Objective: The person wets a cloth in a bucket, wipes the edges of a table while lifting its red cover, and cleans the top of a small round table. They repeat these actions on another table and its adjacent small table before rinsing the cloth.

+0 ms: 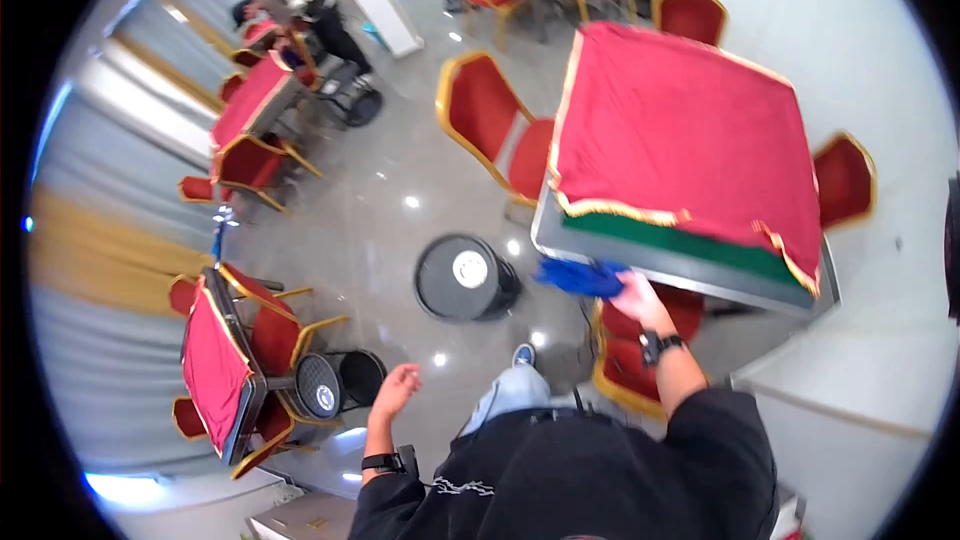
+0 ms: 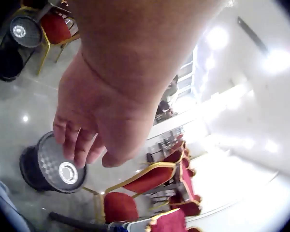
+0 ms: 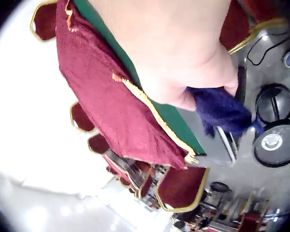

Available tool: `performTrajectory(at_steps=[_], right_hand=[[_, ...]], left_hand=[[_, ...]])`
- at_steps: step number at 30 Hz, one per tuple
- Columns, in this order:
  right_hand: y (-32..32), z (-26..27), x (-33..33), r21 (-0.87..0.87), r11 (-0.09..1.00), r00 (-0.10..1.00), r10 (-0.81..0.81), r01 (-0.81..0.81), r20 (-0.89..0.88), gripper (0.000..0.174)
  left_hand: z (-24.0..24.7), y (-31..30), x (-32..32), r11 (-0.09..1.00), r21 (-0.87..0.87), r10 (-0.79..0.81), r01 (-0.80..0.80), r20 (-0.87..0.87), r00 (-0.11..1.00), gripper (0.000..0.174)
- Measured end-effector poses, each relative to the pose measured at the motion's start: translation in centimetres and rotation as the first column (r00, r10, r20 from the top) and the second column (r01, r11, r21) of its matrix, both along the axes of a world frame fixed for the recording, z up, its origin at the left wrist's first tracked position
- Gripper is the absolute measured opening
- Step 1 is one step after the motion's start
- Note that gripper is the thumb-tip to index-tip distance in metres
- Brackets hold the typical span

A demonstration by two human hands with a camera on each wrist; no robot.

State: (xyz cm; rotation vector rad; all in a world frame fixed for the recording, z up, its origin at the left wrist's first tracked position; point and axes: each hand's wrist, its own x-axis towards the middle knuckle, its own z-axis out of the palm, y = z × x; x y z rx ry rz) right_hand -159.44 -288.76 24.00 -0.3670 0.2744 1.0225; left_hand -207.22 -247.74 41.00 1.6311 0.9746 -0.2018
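Note:
A blue cloth (image 1: 580, 277) is gripped by my right hand (image 1: 640, 302) at the near edge of a table. In the right wrist view the bunched cloth (image 3: 221, 110) hangs from the curled fingers beside the table's grey rim. A red cover (image 1: 690, 130) with gold fringe lies over most of the tabletop, leaving a strip of green surface (image 1: 690, 243) bare along the near side. My left hand (image 1: 398, 390) hangs in the air over the floor, holding nothing. Its fingers look loosely bent in the left wrist view (image 2: 104, 116).
A black round stool-like stand (image 1: 458, 278) with a white disc stands left of the table. Red chairs (image 1: 490, 110) surround the table, one tucked below my right arm. Another covered table (image 1: 213, 365) and black stand are at the left. A person (image 1: 310, 15) bends over a far table.

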Motion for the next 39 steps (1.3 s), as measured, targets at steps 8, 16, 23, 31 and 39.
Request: performTrajectory(at_steps=[8, 16, 23, 31, 39], right_hand=[[2.2, 14.1, -10.5, -0.037, 0.999, 0.999, -0.027, 0.027, 0.02, 0.05], [-0.2, 16.6, -19.8, -0.096, 0.949, 0.954, -0.295, 0.3, 0.059, 0.059], [-11.6, 10.8, -20.3, -0.226, 0.784, 0.801, -0.492, 0.578, 0.343, 0.056], [-28.0, 11.7, -14.7, -0.201, 0.711, 0.726, -0.585, 0.674, 0.362, 0.034], [-42.4, 11.1, -4.5, -0.317, 0.791, 0.83, -0.389, 0.523, 0.399, 0.076]], left_hand=[[3.0, -0.6, -1.2, 0.998, 0.048, 0.024, -0.031, 0.137, 0.99, 0.032], [-4.6, 1.7, -2.6, 0.973, 0.123, -0.214, 0.197, 0.139, 0.967, 0.027], [-3.7, -2.4, 2.9, 0.914, 0.227, -0.365, 0.336, 0.101, 0.925, 0.026], [-5.1, -11.6, 6.2, 0.86, 0.314, -0.441, 0.402, 0.064, 0.895, 0.028], [-4.0, -29.4, 10.5, 0.844, 0.351, -0.437, 0.406, 0.012, 0.899, 0.027]])
